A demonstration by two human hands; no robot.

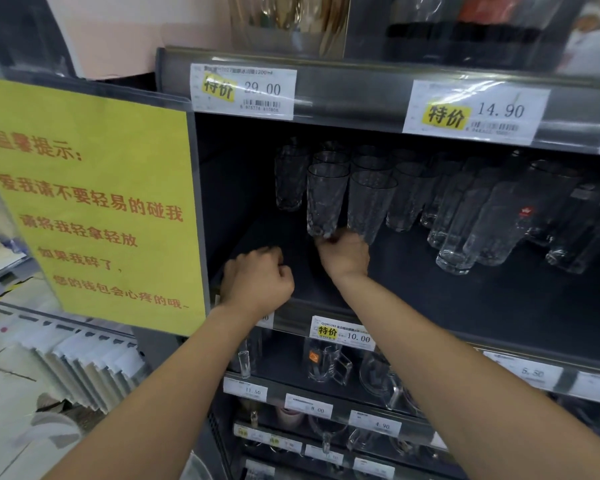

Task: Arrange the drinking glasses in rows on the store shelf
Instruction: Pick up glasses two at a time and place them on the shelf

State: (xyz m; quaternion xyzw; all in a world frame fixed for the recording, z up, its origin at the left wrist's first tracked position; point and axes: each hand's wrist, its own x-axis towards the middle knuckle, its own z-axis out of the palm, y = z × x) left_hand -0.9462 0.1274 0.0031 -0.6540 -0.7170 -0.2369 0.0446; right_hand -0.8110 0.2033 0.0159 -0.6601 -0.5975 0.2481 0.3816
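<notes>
- The right hand [343,258] pinches a glass [323,199] low at its base, at the near left of the group on the shelf [430,292]. Held that low, the glass could sway at the top and knock its neighbour.
- The other glasses [373,202] stand packed just beside and behind it. A sideways slide or a quick push could clink them together and chip a rim.
- The left hand [257,278] is clenched at the near edge of the shelf, with nothing seen in it. It gives no support, so a slip by the right hand would likely go uncaught.
- The taller glasses [482,220] to the right look tilted, but the wide lens may be causing that; I cannot tell.
- The right fingertips are partly hidden against the base, and whether that base rests on the shelf or is lifted is unclear.
- The far rows fade into the dark, so their number and spacing cannot be made out.
- A yellow sign [94,202] covers what lies to the left of the shelf.
</notes>
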